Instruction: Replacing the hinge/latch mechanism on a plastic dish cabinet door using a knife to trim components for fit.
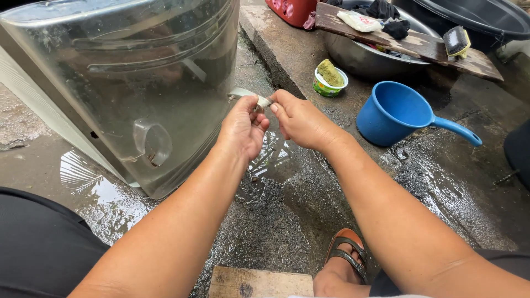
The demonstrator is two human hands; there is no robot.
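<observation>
Partly hidden, a small metal piece (255, 99) sits pinched between left hand (241, 128) and right hand (301, 120).

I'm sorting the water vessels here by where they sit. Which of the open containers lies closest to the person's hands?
The small green tub with the yellowish sponge inside, just beyond the right hand. The blue dipper sits farther right, and the metal basin lies behind under the wooden board.

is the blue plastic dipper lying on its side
No, the blue plastic dipper stands upright on the wet concrete ground, its open mouth facing up.
</observation>
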